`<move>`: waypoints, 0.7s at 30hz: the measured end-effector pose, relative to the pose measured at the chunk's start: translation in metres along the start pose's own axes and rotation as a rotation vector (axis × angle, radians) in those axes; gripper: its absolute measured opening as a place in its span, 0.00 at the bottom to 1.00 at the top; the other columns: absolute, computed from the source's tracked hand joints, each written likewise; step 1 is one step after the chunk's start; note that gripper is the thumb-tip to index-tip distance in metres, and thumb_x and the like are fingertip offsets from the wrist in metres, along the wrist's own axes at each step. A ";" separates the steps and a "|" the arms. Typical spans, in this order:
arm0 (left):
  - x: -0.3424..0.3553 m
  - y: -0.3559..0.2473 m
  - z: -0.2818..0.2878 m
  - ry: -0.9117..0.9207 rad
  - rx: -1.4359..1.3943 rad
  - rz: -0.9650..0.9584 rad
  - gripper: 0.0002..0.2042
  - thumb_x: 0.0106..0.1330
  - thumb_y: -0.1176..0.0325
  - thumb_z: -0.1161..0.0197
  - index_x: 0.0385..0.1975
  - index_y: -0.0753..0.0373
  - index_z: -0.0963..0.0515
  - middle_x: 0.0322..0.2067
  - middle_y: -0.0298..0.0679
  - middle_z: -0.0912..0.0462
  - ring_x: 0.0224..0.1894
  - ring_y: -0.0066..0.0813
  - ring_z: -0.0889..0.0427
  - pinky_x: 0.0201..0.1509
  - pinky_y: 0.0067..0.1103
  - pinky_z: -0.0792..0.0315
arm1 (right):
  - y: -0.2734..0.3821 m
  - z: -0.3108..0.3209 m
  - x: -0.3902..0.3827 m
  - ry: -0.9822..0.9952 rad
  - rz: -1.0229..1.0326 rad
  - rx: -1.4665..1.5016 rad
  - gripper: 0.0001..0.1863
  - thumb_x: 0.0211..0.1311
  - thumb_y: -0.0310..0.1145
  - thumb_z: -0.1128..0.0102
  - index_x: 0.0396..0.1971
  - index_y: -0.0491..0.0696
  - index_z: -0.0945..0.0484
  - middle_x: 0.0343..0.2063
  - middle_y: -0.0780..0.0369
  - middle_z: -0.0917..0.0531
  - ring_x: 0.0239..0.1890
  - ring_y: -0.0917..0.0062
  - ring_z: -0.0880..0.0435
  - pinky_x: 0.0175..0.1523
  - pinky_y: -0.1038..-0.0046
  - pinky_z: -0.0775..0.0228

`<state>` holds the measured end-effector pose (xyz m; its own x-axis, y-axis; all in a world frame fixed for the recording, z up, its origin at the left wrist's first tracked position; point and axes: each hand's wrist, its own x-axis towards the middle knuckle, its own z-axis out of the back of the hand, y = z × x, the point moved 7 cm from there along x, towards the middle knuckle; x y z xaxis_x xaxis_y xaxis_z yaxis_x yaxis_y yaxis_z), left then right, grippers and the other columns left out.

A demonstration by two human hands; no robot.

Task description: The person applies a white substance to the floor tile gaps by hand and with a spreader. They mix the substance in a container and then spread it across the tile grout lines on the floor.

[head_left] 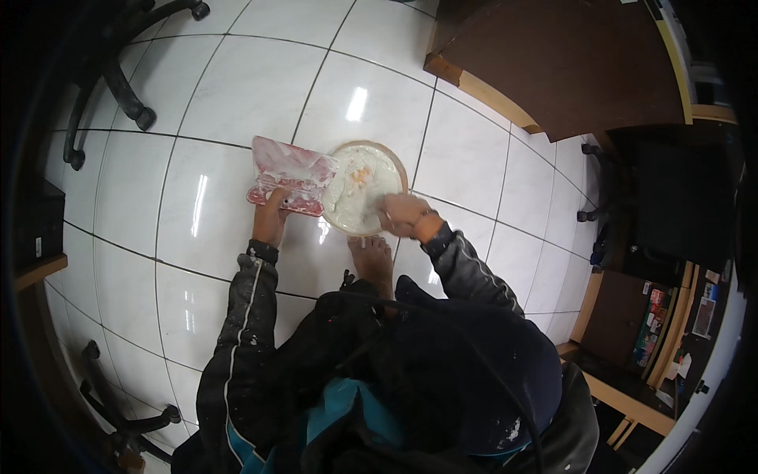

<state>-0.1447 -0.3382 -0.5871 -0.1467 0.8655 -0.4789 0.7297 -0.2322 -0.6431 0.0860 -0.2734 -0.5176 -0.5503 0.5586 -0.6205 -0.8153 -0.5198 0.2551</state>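
My left hand [271, 219] grips a red plastering board [296, 163], a flat plate smeared with white paste. The board's right edge reaches the left rim of a round bucket [405, 175]. White paste [347, 197] fills the bucket, with a small orange-yellow patch near its middle. Over the bucket's right side, my right hand [404, 215] is closed and slightly blurred, its fingers low at the paste. Whatever it holds is hidden from view. My bare foot [371, 257] stands just in front of the bucket. White specks mark my dark sleeves.
Glossy white tiles [237, 87] cover the floor. A brown wooden desk [560, 63] stands at the far right, and shelves [632, 332] line the right side. Black wheeled chair legs [118, 87] are at the far left, with another chair base [126, 419] at the near left.
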 end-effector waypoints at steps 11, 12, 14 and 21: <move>-0.006 -0.010 0.001 -0.029 0.114 -0.035 0.14 0.57 0.76 0.46 0.45 0.65 0.31 0.34 0.31 0.26 0.32 0.18 0.27 0.36 0.19 0.30 | -0.003 0.020 -0.025 0.043 -0.132 0.616 0.17 0.55 0.33 0.47 0.45 0.45 0.29 0.25 0.54 0.20 0.18 0.68 0.21 0.21 0.70 0.25; -0.006 -0.013 -0.002 -0.033 0.124 -0.049 0.15 0.57 0.77 0.47 0.46 0.65 0.32 0.34 0.31 0.27 0.31 0.17 0.28 0.35 0.19 0.31 | -0.014 0.028 -0.028 0.030 -0.131 0.616 0.17 0.55 0.33 0.47 0.45 0.45 0.29 0.25 0.54 0.20 0.18 0.68 0.21 0.21 0.70 0.25; -0.006 -0.018 -0.004 -0.047 0.131 -0.077 0.16 0.56 0.77 0.48 0.46 0.66 0.32 0.34 0.32 0.27 0.31 0.18 0.28 0.34 0.18 0.30 | -0.039 0.032 -0.028 0.156 -0.240 0.838 0.19 0.56 0.35 0.45 0.47 0.46 0.32 0.21 0.58 0.22 0.14 0.77 0.24 0.14 0.77 0.30; -0.016 -0.029 -0.022 -0.111 0.051 -0.059 0.14 0.59 0.73 0.47 0.45 0.67 0.32 0.33 0.34 0.25 0.32 0.23 0.23 0.36 0.20 0.26 | -0.119 0.020 0.009 0.002 -0.150 0.717 0.16 0.58 0.40 0.47 0.38 0.43 0.24 0.16 0.64 0.24 0.14 0.81 0.27 0.16 0.80 0.33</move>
<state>-0.1493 -0.3354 -0.5476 -0.2629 0.8247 -0.5007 0.6832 -0.2073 -0.7002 0.1747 -0.1937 -0.5388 -0.4238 0.5892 -0.6879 -0.7998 0.1130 0.5896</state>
